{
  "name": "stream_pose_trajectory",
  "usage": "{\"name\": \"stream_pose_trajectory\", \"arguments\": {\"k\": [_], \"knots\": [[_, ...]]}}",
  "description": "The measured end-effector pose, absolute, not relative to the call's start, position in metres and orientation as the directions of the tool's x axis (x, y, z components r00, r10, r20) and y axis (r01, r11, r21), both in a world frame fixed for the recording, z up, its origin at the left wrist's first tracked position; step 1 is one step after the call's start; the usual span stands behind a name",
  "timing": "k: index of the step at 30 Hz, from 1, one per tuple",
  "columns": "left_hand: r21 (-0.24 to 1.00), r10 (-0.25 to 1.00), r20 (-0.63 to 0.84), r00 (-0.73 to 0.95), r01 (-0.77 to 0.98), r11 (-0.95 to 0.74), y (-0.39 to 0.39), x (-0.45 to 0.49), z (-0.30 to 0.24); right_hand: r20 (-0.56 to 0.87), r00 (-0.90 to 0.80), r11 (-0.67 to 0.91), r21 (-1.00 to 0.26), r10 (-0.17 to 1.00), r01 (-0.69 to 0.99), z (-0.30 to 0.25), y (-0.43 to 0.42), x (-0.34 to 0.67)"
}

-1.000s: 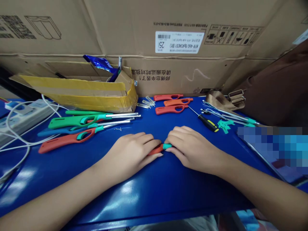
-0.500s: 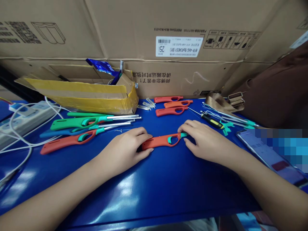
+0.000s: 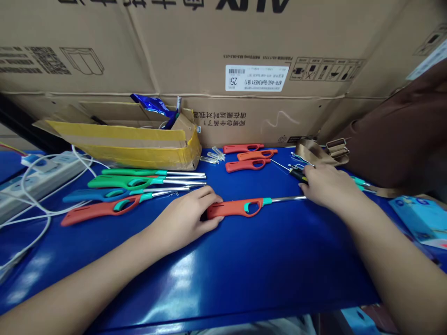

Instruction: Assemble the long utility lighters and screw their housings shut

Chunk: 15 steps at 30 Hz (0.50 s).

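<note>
My left hand (image 3: 188, 211) pinches the rear end of a red gas lighter (image 3: 232, 208) lying on the blue table. The lighter has a turquoise trigger and collar, and its metal tube points right. Farther right, my right hand (image 3: 326, 188) is closed over the handle of a black and yellow screwdriver (image 3: 296, 175), whose thin shaft points left. The hand hides most of that handle. Beyond the held lighter lie an orange lighter body (image 3: 256, 155) and two red ones, without tubes. Small clear parts (image 3: 213, 156) lie beside them.
Several lighters with metal tubes, including a green one (image 3: 122, 181), lie at left. Behind them stands a cardboard box with yellow tape (image 3: 139, 149). White cables and a power strip (image 3: 45, 179) are at far left. A brown strap (image 3: 310, 151) lies at back right.
My right hand has left the lighter's front end and moved right onto the screwdriver, uncovering the metal tube. My left hand keeps its hold on the lighter. The view has shifted slightly.
</note>
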<state>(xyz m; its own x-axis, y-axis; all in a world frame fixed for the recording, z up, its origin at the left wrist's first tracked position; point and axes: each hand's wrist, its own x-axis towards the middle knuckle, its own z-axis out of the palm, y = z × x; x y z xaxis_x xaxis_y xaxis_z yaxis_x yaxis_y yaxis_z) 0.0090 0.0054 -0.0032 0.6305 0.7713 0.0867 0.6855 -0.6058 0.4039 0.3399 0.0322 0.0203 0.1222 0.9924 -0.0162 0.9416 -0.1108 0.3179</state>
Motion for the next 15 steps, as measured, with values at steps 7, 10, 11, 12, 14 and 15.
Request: {"name": "stream_pose_trajectory", "arguments": {"k": [7, 10, 11, 12, 14, 15], "knots": [[0.414, 0.748, 0.107, 0.654, 0.655, -0.632, -0.009, 0.017, -0.009, -0.047, 0.189, -0.171, 0.263, 0.981, 0.950, 0.023, 0.034, 0.342], [0.368, 0.737, 0.110, 0.667, 0.662, -0.653, -0.016, 0.020, -0.008, -0.004, 0.240, -0.233, 0.221, 0.971, 0.947, 0.028, 0.035, 0.343], [0.362, 0.739, 0.108, 0.665, 0.666, -0.652, -0.017, 0.021, -0.007, 0.043, 0.224, -0.228, 0.173, 0.974, 0.958, 0.029, 0.035, 0.342], [0.362, 0.744, 0.107, 0.660, 0.671, -0.647, -0.017, 0.020, -0.006, 0.109, 0.183, -0.194, 0.098, 0.977, 0.976, 0.030, 0.035, 0.340], [0.369, 0.759, 0.102, 0.643, 0.684, -0.629, -0.017, 0.019, -0.003, 0.267, 0.057, -0.027, -0.113, 0.962, 0.993, 0.029, 0.032, 0.332], [0.369, 0.767, 0.101, 0.634, 0.692, -0.620, -0.017, 0.019, -0.002, 0.336, -0.013, 0.092, -0.220, 0.942, 0.971, 0.027, 0.030, 0.325]]}}
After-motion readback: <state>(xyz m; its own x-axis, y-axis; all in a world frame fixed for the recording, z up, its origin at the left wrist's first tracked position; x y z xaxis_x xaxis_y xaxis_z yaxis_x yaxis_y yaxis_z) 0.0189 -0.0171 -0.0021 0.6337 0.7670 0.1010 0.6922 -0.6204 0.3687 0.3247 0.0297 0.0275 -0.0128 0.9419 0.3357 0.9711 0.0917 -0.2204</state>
